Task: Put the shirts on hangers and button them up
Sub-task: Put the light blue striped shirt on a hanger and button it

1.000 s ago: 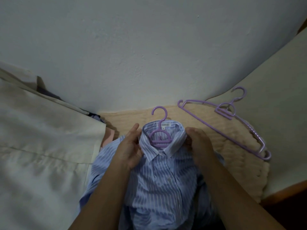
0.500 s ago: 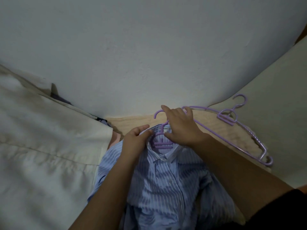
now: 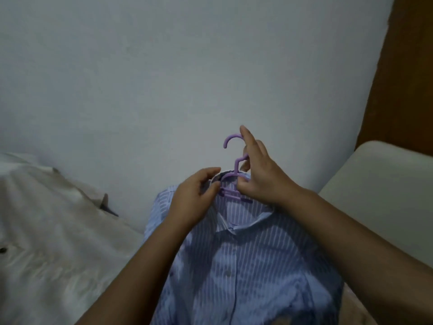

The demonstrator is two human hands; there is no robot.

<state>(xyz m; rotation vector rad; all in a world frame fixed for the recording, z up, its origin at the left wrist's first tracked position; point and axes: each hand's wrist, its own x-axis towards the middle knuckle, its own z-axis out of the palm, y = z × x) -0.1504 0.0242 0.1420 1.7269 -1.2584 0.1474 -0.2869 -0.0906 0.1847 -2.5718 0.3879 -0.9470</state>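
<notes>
A blue-and-white striped shirt [image 3: 236, 273] hangs on a purple plastic hanger [image 3: 230, 160], lifted up in front of the pale wall. Its front is buttoned below the collar. My right hand [image 3: 260, 177] grips the hanger's neck just under the hook, with the index finger stretched up along the hook. My left hand [image 3: 194, 198] pinches the left side of the collar beside the hanger's bars.
A cream shirt [image 3: 46, 242] lies spread at the left. A pale cushion [image 3: 379, 195] sits at the right below a brown wooden panel [image 3: 403, 73]. The grey wall [image 3: 187, 66] fills the background.
Both hands have raised the striped shirt off the surface by the hanger. My right hand moved from the collar to the hanger's neck. The spare purple hangers have dropped out of view.
</notes>
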